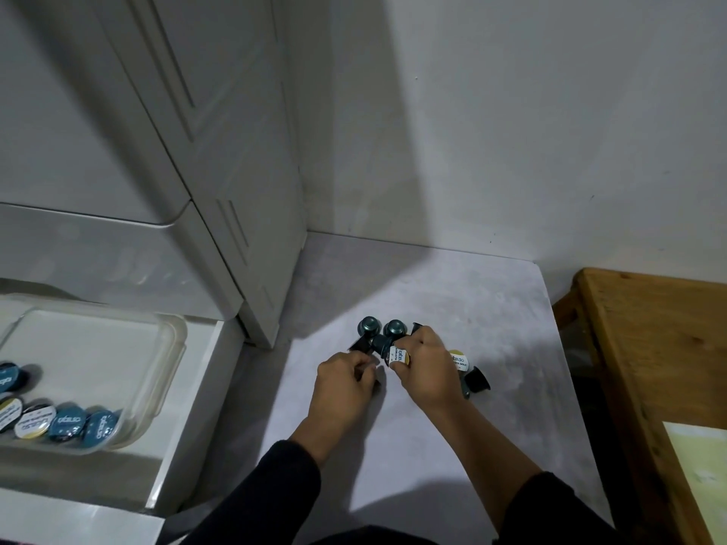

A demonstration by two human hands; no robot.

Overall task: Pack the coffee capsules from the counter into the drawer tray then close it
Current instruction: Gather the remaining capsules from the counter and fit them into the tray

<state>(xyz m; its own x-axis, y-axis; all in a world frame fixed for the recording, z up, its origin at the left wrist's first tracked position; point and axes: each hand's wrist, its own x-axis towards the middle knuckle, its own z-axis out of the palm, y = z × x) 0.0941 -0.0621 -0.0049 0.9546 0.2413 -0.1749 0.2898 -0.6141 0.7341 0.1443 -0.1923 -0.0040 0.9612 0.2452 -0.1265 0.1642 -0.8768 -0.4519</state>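
My right hand (427,367) is pinching a gold-lidded capsule (399,357); my left hand (346,381) is curling, grip unclear. Loose capsules (383,334) are lying beyond my fingers, likely rolling if nudged. The tray (173,348) is waiting far left.

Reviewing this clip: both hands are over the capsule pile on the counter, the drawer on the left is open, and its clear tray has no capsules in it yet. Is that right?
Not quite. The clear tray already holds a row of capsules along its near side, as the head view shows. The rest stands: the left hand and right hand are at the capsule pile on the counter, and the drawer is open.
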